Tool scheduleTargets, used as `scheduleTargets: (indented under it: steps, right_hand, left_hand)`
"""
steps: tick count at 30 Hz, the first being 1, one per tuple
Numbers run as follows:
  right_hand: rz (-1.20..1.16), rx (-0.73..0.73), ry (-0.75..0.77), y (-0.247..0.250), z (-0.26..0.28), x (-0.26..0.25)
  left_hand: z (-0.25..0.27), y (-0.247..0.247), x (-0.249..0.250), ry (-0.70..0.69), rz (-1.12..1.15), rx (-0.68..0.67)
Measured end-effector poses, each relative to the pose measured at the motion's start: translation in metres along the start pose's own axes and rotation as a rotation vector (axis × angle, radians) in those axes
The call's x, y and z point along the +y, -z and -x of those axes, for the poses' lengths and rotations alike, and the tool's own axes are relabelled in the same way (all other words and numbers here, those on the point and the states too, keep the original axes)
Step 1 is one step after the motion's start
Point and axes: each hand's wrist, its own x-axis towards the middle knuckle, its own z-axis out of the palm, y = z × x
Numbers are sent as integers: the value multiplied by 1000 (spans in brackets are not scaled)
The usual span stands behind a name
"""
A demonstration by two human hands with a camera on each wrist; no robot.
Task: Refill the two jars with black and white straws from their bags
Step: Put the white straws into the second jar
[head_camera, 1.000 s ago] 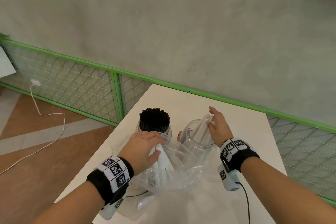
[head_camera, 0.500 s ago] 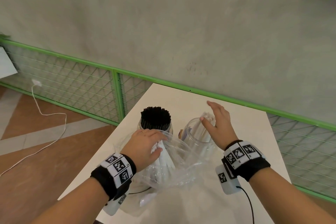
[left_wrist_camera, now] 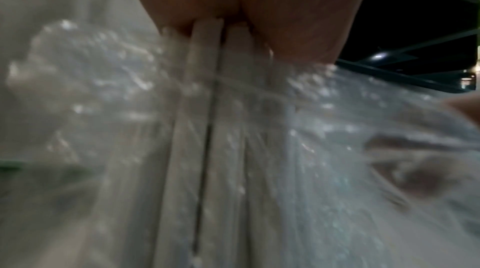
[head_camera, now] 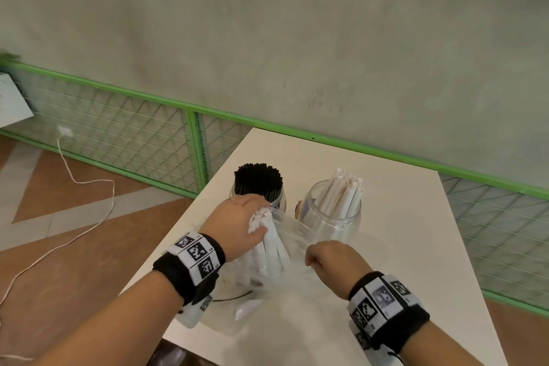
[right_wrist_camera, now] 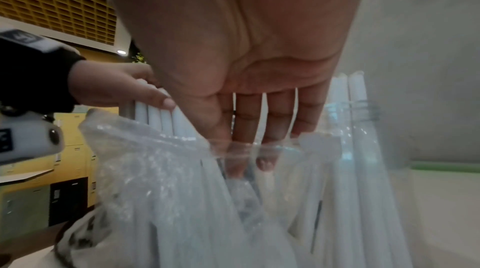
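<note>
Two clear jars stand at mid-table: the left jar (head_camera: 277,202) is packed with black straws (head_camera: 258,181), and the right jar (head_camera: 332,217) (right_wrist_camera: 369,120) holds a loose bunch of white straws (head_camera: 341,190). In front of them a clear plastic bag (head_camera: 292,246) (right_wrist_camera: 145,170) stands with white straws (head_camera: 269,244) (left_wrist_camera: 207,108) in it. My left hand (head_camera: 243,217) (right_wrist_camera: 116,88) grips the tops of those straws. My right hand (head_camera: 320,258) is at the bag's mouth, its fingers (right_wrist_camera: 275,125) straight, with the tips behind the plastic rim.
The white table (head_camera: 401,246) ends close on the left and near sides. Behind it runs a green railing with wire mesh (head_camera: 193,142) along the wall. A white cable (head_camera: 89,184) trails over the floor at the left.
My right hand let go of the white straws it set in the right jar and came back to the bag's mouth. My left hand kept its grip on the bundle.
</note>
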Motion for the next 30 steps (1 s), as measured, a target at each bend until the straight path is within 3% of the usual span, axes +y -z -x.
scheduleTargets:
  steps: [5,11,15,19,23,30]
  right_hand:
    - [-191,3,-76,-17,0,5]
    - [-487,-23,-115,-44,-14,2]
    - [-559,-57,-131,-57,-19,-4]
    - [-545,22,-178,-39,-14,-5]
    - [-618,213,-67,-9,-10,-17]
    - [-754,173,-7,-13,-48,-48]
  left_hand:
    - [4,10,-7,0,-281,-79]
    - [9,0,-7,19,-120,-33]
    - [11,-2,0,9,-106,-8]
    - [12,-4,2,-9,-101,30]
    - [12,-6,2,-4,-101,50]
    - [16,-6,5,18,-59,95]
